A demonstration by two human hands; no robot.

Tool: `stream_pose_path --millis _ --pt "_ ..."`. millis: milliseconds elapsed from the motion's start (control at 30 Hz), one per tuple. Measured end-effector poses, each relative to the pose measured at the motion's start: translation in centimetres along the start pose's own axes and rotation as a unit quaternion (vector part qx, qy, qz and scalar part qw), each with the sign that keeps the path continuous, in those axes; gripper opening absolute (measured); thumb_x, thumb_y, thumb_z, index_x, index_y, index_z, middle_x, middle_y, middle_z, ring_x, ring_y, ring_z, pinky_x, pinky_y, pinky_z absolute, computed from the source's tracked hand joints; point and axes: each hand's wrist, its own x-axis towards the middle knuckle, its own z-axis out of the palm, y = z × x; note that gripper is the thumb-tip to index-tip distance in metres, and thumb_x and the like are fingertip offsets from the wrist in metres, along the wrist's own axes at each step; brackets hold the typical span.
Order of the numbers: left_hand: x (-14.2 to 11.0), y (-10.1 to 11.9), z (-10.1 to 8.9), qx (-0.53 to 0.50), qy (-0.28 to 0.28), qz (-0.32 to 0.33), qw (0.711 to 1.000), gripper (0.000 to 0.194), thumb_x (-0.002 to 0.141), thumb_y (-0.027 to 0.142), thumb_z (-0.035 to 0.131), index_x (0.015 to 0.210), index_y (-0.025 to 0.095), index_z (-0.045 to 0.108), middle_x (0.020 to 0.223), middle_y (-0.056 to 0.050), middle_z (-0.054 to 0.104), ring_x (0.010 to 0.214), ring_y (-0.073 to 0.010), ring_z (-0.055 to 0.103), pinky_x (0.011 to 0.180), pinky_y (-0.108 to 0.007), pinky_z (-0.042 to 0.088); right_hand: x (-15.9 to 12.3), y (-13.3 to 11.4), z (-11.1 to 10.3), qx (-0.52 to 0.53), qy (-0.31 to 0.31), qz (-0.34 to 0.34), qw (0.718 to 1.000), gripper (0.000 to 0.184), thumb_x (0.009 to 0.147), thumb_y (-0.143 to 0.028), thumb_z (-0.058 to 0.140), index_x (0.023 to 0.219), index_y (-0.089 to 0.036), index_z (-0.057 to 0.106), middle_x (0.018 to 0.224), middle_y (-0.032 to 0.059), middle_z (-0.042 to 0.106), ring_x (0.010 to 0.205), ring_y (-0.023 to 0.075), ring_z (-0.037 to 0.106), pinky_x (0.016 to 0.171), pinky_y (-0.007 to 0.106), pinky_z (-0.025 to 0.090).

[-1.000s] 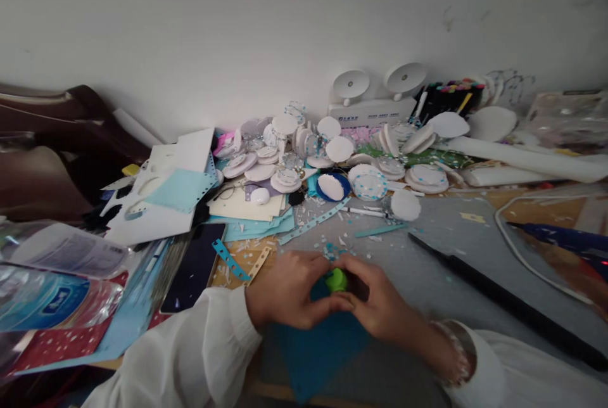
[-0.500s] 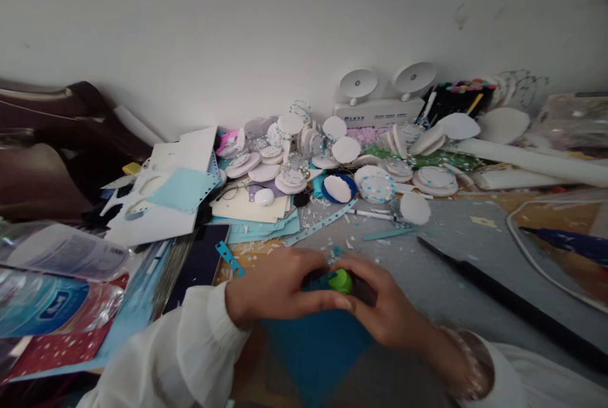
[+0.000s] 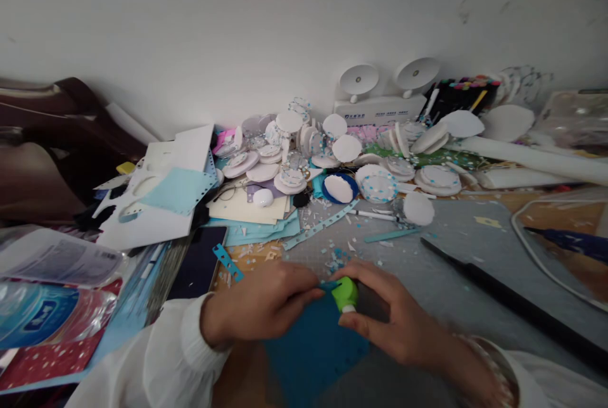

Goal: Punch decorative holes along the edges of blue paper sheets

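Between thumb and fingers, my right hand (image 3: 387, 306) grips a small green craft punch (image 3: 346, 294) with a white lower end. A sheet of blue paper (image 3: 318, 348) hangs below my hands, its upper edge running into the punch. My left hand (image 3: 273, 300) pinches that upper edge, thumb against fingers. Small dark holes show along the sheet's lower right edge. Just beyond the punch lies a little heap of blue paper bits (image 3: 336, 259) on the grey mat (image 3: 403, 256).
A punched blue strip (image 3: 228, 262) and a dark phone (image 3: 199, 265) lie left of my hands. White discs (image 3: 339, 188) crowd the back. To the right rest a long black tool (image 3: 503, 297) and a white cable (image 3: 522, 234). A plastic bottle (image 3: 52, 316) is far left.
My hands have drawn apart, leaving more of the green punch and blue sheet showing. The left hand has moved left and the right hand slightly right. More blue bits lie beyond the punch.
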Motion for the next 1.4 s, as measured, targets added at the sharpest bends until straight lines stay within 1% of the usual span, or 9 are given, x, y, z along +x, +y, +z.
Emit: stream_pose_path --millis 167,367,467,633,800,933,1100,1300,1400 --pt "-0.3 -0.4 0.1 -0.009 0.014 -0.005 1.000 0.029 0.099 0.026 0.039 0.072 0.019 0.047 0.068 -0.002 0.058 0.063 -0.0157 0.055 0.056 -0.026 0.035 -0.1 0.4 0.2 0.016 0.001 0.015 1.000 0.036 0.083 -0.044 0.069 0.112 -0.023 0.065 0.110 0.0089 0.069 0.106 0.0266 0.063 0.099 0.041 0.047" --pt "-0.7 -0.8 -0.1 -0.034 0.030 -0.018 0.999 0.035 0.100 0.028 0.037 0.067 0.019 0.040 0.061 0.002 0.046 0.057 -0.0122 0.046 0.054 -0.025 0.032 0.3 0.6 -0.1 0.143 0.027 0.098 0.984 0.032 0.087 -0.044 0.063 0.110 -0.021 0.062 0.098 0.0071 0.066 0.090 0.0211 0.066 0.077 0.030 0.056" --pt "-0.8 -0.9 -0.2 -0.033 0.037 -0.023 0.998 0.035 0.100 0.029 0.038 0.066 0.019 0.040 0.060 0.003 0.044 0.057 -0.0120 0.045 0.054 -0.026 0.031 0.1 0.5 0.0 0.107 0.017 0.077 0.991 0.032 0.086 -0.040 0.066 0.111 -0.022 0.062 0.102 0.0075 0.067 0.095 0.0224 0.066 0.082 0.032 0.055" --pt "-0.7 -0.8 0.2 -0.031 0.020 -0.019 0.999 0.032 0.099 0.026 0.038 0.069 0.019 0.044 0.064 0.000 0.052 0.060 -0.0137 0.050 0.055 -0.025 0.033 -0.2 0.3 0.4 -0.029 0.015 0.010 0.999 0.031 0.083 -0.034 0.069 0.110 -0.022 0.063 0.110 0.0095 0.068 0.106 0.0258 0.063 0.092 0.036 0.051" --pt "-0.6 -0.6 0.5 -0.027 0.021 -0.038 0.999 0.032 0.099 0.029 0.037 0.069 0.019 0.045 0.064 -0.001 0.053 0.061 -0.0155 0.053 0.056 -0.026 0.034 0.0 0.1 0.4 -0.048 0.014 -0.007 0.999 0.031 0.082 -0.034 0.069 0.110 -0.021 0.064 0.107 0.0091 0.069 0.105 0.0252 0.064 0.092 0.036 0.051" --pt "-0.4 -0.5 0.8 -0.047 0.042 -0.048 0.997 0.031 0.099 0.028 0.039 0.070 0.019 0.045 0.064 0.000 0.051 0.060 -0.0145 0.052 0.056 -0.025 0.034 0.2 0.3 0.4 0.006 -0.011 0.028 1.000 0.033 0.081 -0.042 0.071 0.107 -0.022 0.066 0.106 0.0082 0.069 0.100 0.0247 0.064 0.086 0.034 0.053" --pt "-0.2 -0.4 1.0 -0.046 0.041 -0.032 0.998 0.030 0.099 0.027 0.039 0.071 0.019 0.046 0.065 0.000 0.053 0.061 -0.0149 0.053 0.056 -0.025 0.035 0.0 0.8 0.7 0.110 -0.043 0.107 0.987 0.045 0.077 -0.048 0.075 0.111 -0.021 0.066 0.105 0.0070 0.069 0.096 0.0232 0.065 0.082 0.033 0.054" --pt "0.1 -0.5 0.8 -0.036 0.024 -0.019 0.999 0.033 0.100 0.028 0.036 0.071 0.018 0.049 0.066 -0.001 0.054 0.062 -0.0146 0.053 0.057 -0.024 0.036 0.2 0.0 0.4 0.078 -0.031 0.088 0.993 0.026 0.079 -0.037 0.072 0.097 -0.018 0.068 0.089 0.0063 0.069 0.084 0.0229 0.064 0.074 0.033 0.052" --pt "0.6 -0.1 0.6 -0.025 0.015 -0.038 0.999 0.035 0.097 0.045 0.046 0.079 0.017 0.057 0.071 -0.002 0.059 0.063 -0.0153 0.054 0.056 -0.025 0.036 0.2 -0.4 0.4 0.049 -0.006 0.064 0.997 0.015 0.079 -0.030 0.066 0.090 -0.019 0.066 0.086 0.0066 0.068 0.082 0.0231 0.063 0.071 0.033 0.051"
